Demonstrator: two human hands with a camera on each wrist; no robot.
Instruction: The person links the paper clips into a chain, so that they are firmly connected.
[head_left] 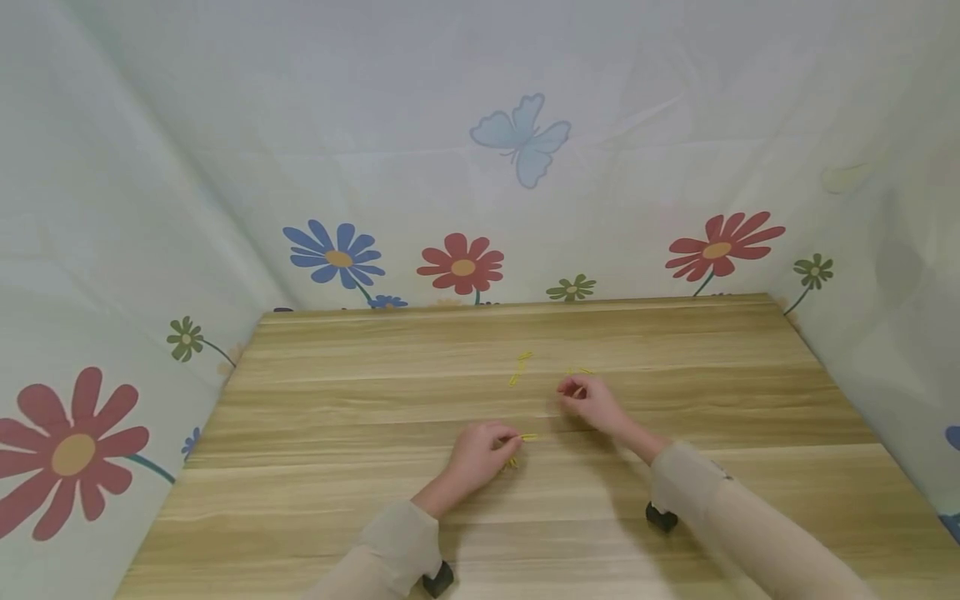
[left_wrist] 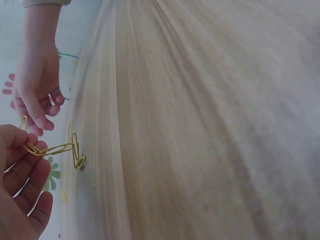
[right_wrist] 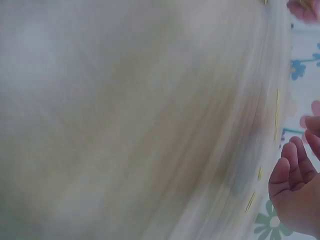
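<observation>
Head view shows, in the lower middle of the frame, the left hand (head_left: 480, 457) resting on the wooden counter (head_left: 337, 500), with its grip closed around a short chain of yellow paper clips (head_left: 522, 439). In the left wrist view the chain (left_wrist: 52, 149) is clearer at the left edge: two or three clips are already linked together, pinched between thumb and fingers, and the free end hangs down and touches the counter. A little farther, right of centre, the right hand (head_left: 588, 398) has its fingers curled on the counter; it seems to pinch one small clip, but this I cannot tell for sure. Beyond both hands, near the middle of the frame, several loose clips (head_left: 519, 367) lie apart on the counter. So I judge the linking is begun but far from finished, because these clips are not yet joined.
</observation>
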